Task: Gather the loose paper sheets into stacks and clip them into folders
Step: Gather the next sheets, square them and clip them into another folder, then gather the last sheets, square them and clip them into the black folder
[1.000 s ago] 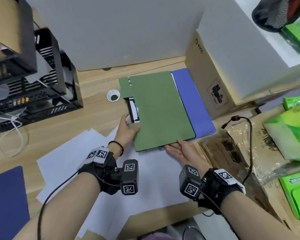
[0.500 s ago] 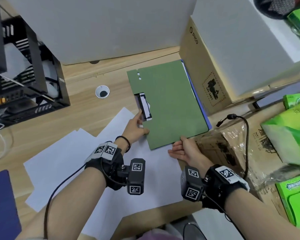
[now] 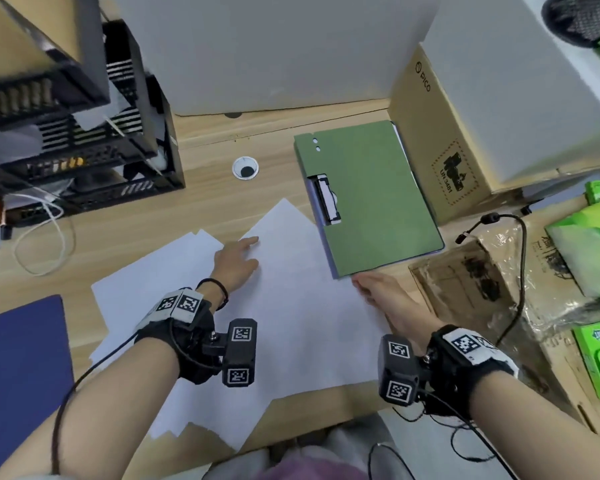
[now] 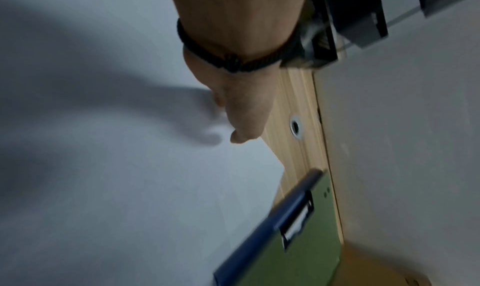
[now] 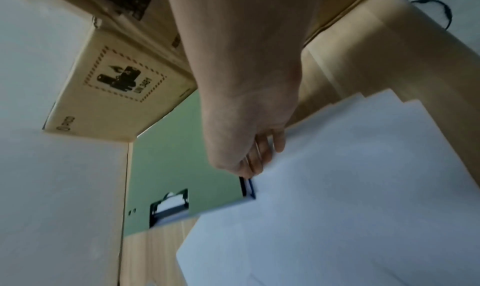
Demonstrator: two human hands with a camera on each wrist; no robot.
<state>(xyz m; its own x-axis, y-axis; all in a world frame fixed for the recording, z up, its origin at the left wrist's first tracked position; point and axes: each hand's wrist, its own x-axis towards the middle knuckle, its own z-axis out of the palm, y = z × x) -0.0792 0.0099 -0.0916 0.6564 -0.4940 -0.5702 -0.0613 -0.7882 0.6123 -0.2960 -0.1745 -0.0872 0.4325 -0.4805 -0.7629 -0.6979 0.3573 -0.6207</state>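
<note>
A green folder [image 3: 371, 202] with a metal clip [image 3: 326, 199] lies closed on top of a blue folder [image 4: 272, 212], tight against a cardboard box. Several loose white sheets [image 3: 291, 323] are spread over the wooden desk in front of me. My left hand [image 3: 239, 254] rests on the sheets with its forefinger stretched out, left of the folder. My right hand [image 3: 374, 292] sits at the folder's near left corner. In the right wrist view its fingers [image 5: 255, 159] curl where folder [image 5: 176, 157] and paper [image 5: 363, 187] meet. Whether they grip anything is unclear.
A PICO cardboard box [image 3: 440, 150] stands right of the folder. A black wire rack [image 3: 84, 150] stands at the back left, with a white cable [image 3: 49, 237] beside it. Another dark blue folder [image 3: 18, 375] lies near left. A plastic-wrapped box [image 3: 471, 282] and green packs [image 3: 596, 244] crowd the right.
The green folder has slid right, onto the blue one and up against the box. My left hand left the clip edge and moved left onto the loose sheets.
</note>
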